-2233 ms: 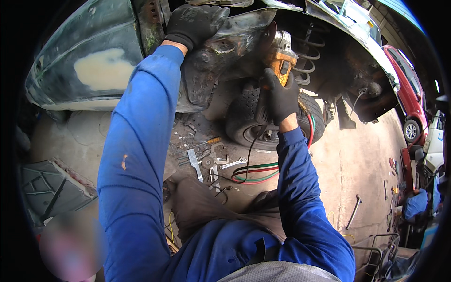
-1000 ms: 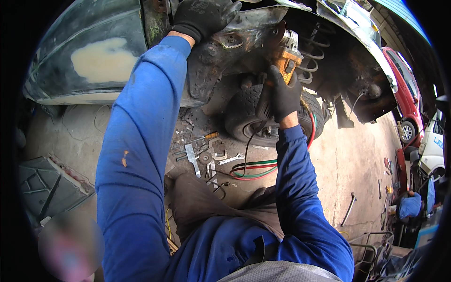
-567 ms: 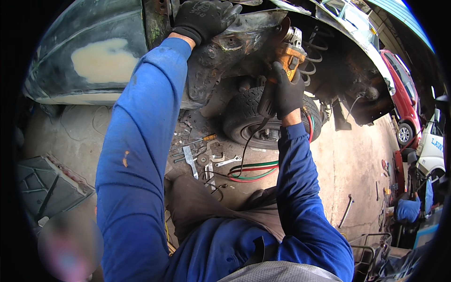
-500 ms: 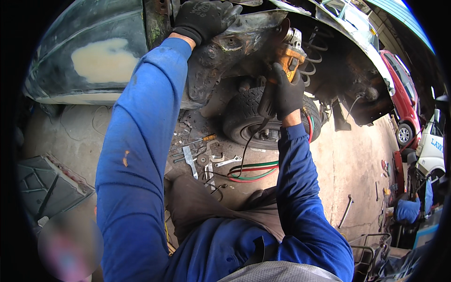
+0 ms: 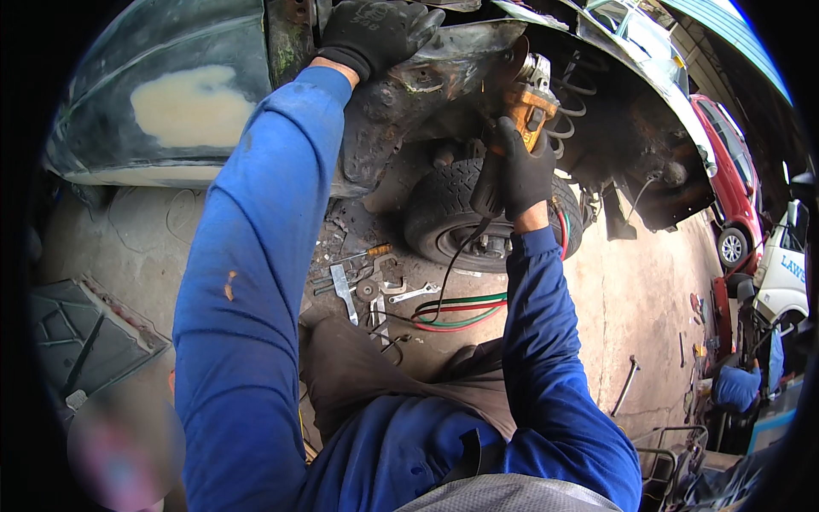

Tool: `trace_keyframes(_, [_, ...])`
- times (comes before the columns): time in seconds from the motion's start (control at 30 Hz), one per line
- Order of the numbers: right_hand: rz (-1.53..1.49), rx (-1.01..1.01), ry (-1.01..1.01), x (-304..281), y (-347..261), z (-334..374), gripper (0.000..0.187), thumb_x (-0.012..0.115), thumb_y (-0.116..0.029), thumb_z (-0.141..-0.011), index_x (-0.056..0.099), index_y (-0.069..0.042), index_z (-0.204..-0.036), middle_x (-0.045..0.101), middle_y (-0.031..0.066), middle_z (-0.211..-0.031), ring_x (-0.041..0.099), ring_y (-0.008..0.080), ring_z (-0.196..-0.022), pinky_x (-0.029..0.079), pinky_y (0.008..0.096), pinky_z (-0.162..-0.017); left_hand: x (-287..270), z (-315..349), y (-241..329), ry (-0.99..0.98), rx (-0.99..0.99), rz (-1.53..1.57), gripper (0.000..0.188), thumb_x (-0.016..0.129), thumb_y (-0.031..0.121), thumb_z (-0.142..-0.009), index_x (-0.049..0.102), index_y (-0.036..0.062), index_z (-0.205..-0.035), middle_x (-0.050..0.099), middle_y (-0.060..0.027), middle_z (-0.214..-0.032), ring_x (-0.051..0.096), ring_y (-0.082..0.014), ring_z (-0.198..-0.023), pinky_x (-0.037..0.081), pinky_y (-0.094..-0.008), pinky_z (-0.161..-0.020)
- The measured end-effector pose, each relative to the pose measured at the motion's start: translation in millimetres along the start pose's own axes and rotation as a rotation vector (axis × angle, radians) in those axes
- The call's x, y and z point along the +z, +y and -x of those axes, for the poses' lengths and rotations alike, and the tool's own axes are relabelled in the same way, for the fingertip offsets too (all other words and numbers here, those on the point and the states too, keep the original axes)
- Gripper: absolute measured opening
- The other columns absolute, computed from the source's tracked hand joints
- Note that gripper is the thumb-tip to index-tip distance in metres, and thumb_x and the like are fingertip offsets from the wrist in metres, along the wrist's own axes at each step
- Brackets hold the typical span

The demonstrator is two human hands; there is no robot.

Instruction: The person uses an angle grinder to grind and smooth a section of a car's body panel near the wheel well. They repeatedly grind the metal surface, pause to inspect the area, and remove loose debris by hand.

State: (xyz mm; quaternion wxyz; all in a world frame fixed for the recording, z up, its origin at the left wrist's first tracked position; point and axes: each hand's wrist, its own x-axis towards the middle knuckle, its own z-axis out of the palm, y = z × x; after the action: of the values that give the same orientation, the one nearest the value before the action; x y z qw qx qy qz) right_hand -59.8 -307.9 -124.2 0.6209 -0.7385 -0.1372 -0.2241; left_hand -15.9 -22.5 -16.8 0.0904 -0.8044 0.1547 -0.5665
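Under the wheel arch, orange angle grinder (image 5: 527, 101) sits high against the torn, rusted edge of the fender panel (image 5: 426, 72), disc end up by the coil spring (image 5: 570, 102). Right hand (image 5: 519, 166), black glove, fingers wrapped tight round the grinder body. Left hand (image 5: 371, 32), also gloved, fingers pressed flat and slightly spread on the panel top, bracing it.

Below: loose tyre (image 5: 456, 213) on the floor, grinder's black cord (image 5: 448, 273) hanging past it, red and green hoses (image 5: 465, 311) looping alongside. Wrenches and small tools (image 5: 367, 282) scattered on concrete.

Risk, as I judge it: bracing hand is close to the disc; a kickback off the ragged edge could throw it that way. Cord dangles near the work and could snag.

Against the oldest frame: grinder is higher and closer to the panel; left hand has shifted slightly right along the top.
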Motion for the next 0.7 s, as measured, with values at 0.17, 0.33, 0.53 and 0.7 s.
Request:
trace_keyframes(0.17, [0.036,-0.038,0.021,1.1,-0.9,-0.5,0.044,0.079,-0.036,-0.098,0.069,0.001,-0.12,0.075,0.0071,-0.1,0.07,0.0144,-0.086,0.057,0.033,-0.079,1.5,0.0,-0.4,0.028,-0.002,0.021,0.04,0.057,0.044,-0.104,0.074,0.0195,-0.078,0.075,-0.008,-0.074,0.073,-0.0292,-0.066,0.056,-0.0481,-0.065])
trace_keyframes(0.33, [0.049,-0.029,0.031,1.4,1.7,0.9,0.043,0.077,-0.037,-0.099,0.072,0.001,-0.119,0.076,0.0067,-0.097,0.07,0.0138,-0.084,0.056,0.0327,-0.077,2.9,0.4,-1.4,0.045,0.012,0.018,0.039,0.058,0.044,-0.104,0.073,0.0199,-0.077,0.075,-0.0077,-0.073,0.072,-0.0287,-0.066,0.056,-0.0479,-0.064])
trace_keyframes(0.53, [0.017,-0.039,0.035,1.5,6.3,-1.4,0.043,0.078,-0.038,-0.098,0.072,0.0,-0.118,0.076,0.0057,-0.098,0.069,0.0125,-0.085,0.056,0.032,-0.076,2.4,1.0,-1.0,0.052,0.026,0.007,0.038,0.059,0.043,-0.103,0.073,0.0203,-0.075,0.074,-0.0066,-0.072,0.072,-0.0281,-0.065,0.055,-0.0482,-0.064])
trace_keyframes(0.7, [0.019,-0.033,0.033,1.1,5.7,-1.6,0.043,0.077,-0.038,-0.099,0.072,0.0,-0.119,0.075,0.0054,-0.097,0.07,0.0131,-0.084,0.056,0.032,-0.077,2.4,0.7,-0.5,0.089,0.031,0.004,0.039,0.059,0.042,-0.103,0.072,0.0202,-0.074,0.074,-0.0058,-0.07,0.071,-0.0278,-0.064,0.055,-0.0478,-0.063])
